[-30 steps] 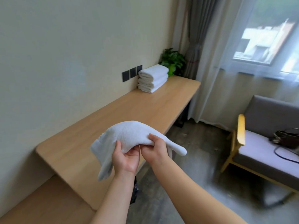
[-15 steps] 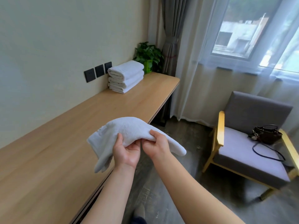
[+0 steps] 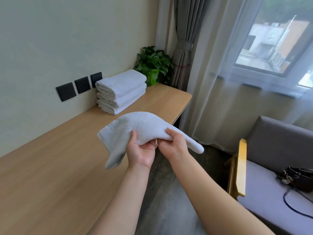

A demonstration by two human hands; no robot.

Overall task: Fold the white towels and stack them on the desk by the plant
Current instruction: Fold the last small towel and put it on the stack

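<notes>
I carry a folded white towel [image 3: 144,128] in both hands above the desk's front edge. My left hand [image 3: 140,152] is under it, palm up, thumb over its near edge. My right hand [image 3: 174,144] grips its right part, and the towel's ends droop on both sides. A stack of three folded white towels [image 3: 121,90] lies on the wooden desk [image 3: 59,158] against the wall. The green potted plant [image 3: 153,67] stands just behind the stack at the desk's far end.
Three black wall sockets [image 3: 79,86] sit left of the stack. A grey curtain [image 3: 184,39] and sheer drapes hang past the desk's end. A grey armchair [image 3: 279,150] with wooden arms holds a dark handbag [image 3: 298,177] at right.
The view has moved closer along the desk toward the towel stack and plant. My hands keep the same hold on the towel.
</notes>
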